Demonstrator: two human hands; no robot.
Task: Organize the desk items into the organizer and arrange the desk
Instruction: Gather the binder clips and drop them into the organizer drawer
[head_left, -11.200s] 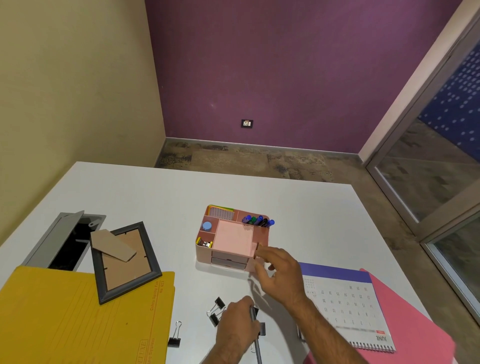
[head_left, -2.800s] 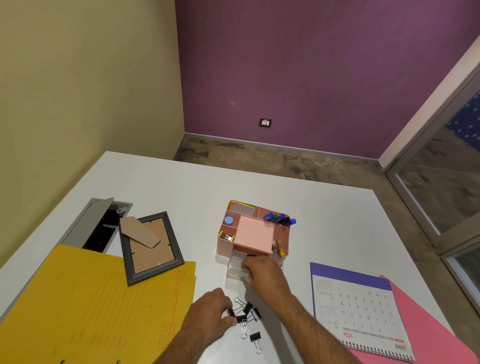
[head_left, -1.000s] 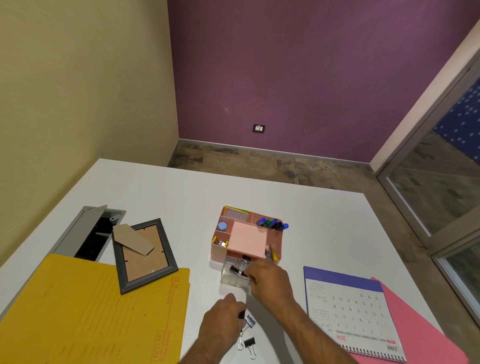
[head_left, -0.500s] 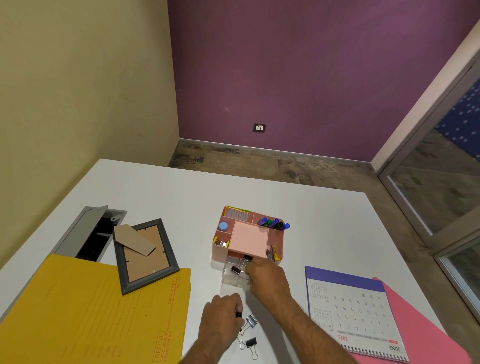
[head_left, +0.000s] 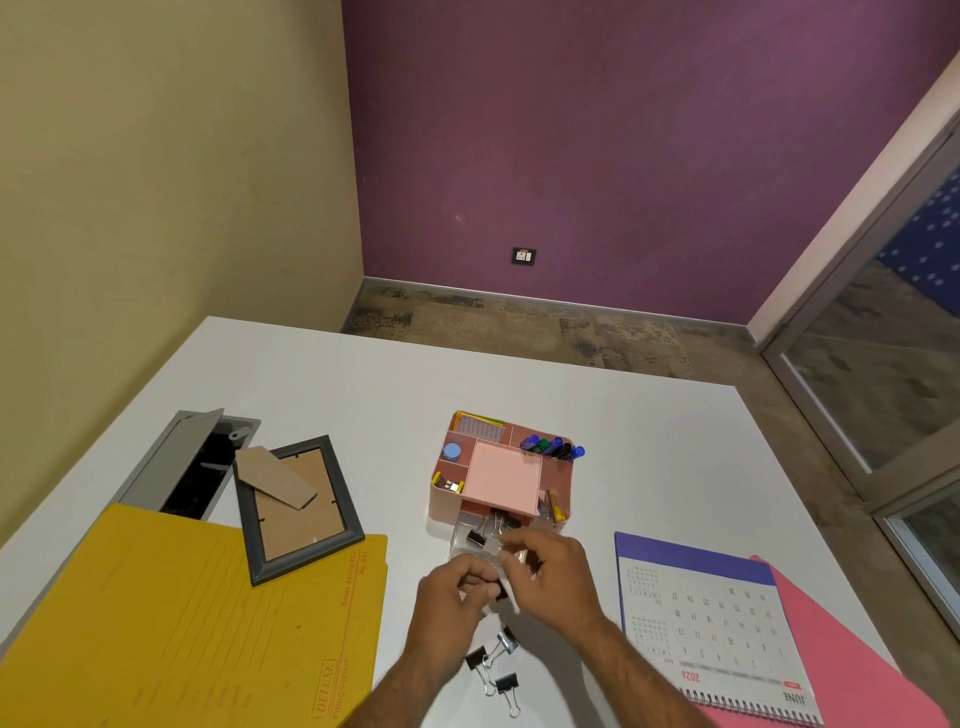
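The pink desk organizer (head_left: 503, 480) stands mid-desk holding markers, a sticky-note pad and small items. Its clear drawer (head_left: 467, 551) is pulled out toward me with black binder clips (head_left: 485, 530) in it. Just in front of the drawer my left hand (head_left: 449, 603) and my right hand (head_left: 558, 579) meet, fingertips pinched together on one black binder clip (head_left: 501, 593). The right hand is blurred. A few loose binder clips (head_left: 496, 667) lie on the white desk (head_left: 363, 395) below my hands.
A yellow file folder (head_left: 182, 623) lies at the near left, with a grey photo frame (head_left: 298, 506) face down on its corner. An open cable hatch (head_left: 192, 462) is behind it. A June desk calendar (head_left: 711, 623) lies on a pink folder (head_left: 852, 654) at the right.
My right hand has drawn back from the drawer to meet my left hand. The left hand has lifted a clip from the loose pile up toward the right hand.
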